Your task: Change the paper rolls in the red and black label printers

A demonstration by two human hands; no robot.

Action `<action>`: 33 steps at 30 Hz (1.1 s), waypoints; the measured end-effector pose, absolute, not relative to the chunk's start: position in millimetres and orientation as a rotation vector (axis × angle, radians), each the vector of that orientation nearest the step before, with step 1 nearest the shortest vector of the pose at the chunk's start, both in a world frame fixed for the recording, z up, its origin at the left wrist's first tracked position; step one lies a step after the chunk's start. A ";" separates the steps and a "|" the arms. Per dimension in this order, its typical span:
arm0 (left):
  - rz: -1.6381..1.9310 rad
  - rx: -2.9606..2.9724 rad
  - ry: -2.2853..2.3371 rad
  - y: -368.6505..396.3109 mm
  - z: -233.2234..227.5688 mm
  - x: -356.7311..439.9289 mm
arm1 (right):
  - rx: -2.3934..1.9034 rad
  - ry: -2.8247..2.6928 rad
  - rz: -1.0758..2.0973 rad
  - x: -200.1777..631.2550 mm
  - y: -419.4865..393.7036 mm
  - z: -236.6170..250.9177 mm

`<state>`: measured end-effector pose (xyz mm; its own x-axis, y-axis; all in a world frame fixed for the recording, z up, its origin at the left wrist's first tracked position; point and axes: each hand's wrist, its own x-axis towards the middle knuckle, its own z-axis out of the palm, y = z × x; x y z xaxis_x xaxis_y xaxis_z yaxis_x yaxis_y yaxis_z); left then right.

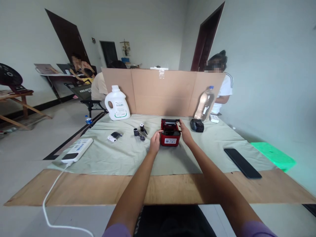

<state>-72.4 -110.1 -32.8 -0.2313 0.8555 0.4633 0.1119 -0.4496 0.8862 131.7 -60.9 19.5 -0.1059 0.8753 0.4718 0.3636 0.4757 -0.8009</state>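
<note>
A small red printer (170, 141) with a white label on its front stands on the cloth with its lid (170, 121) raised, so the dark inside shows. My left hand (155, 142) is closed against its left side, the fingertips at the upper edge. On the other side, my right hand (186, 133) grips the right side near the raised lid. Left of the printer lie several small dark rolls (136, 132), some with white ends. Farther left is a white and black roll-like piece (114, 136). Behind my right hand sits a black device (197, 125).
A cardboard screen (163, 92) stands across the back, with a white jug (117, 103) and a clear bottle (204, 103) before it. A phone (242, 163) lies right; a corded power strip (77, 150) lies left. A green stool (273, 155) is beside the table. People sit beyond.
</note>
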 end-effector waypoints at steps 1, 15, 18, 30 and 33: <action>1.734 1.479 1.147 -110.3 -32.2 -72.6 | -1.082 -1.694 0.591 129.8 -55.6 25.4; 1.731 1.472 1.106 -112.1 -29.9 -73.6 | -1.610 -2.734 0.561 76.6 -3.7 100.7; 1.742 1.480 1.096 -111.8 -30.1 -74.1 | -1.769 -2.808 0.501 58.6 -3.0 103.1; 1.736 1.476 1.131 -114.4 -26.1 -72.7 | -1.633 -2.545 0.056 76.3 -28.2 135.0; 1.716 1.402 1.131 -112.9 -27.3 -71.5 | -1.448 -2.320 0.306 64.2 -38.5 146.0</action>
<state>-71.5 -112.9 -27.3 -0.2242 0.8792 0.4204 0.0401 -0.4227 0.9054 64.2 -38.5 146.0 -0.3919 0.8962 0.2080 0.8118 0.4432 -0.3802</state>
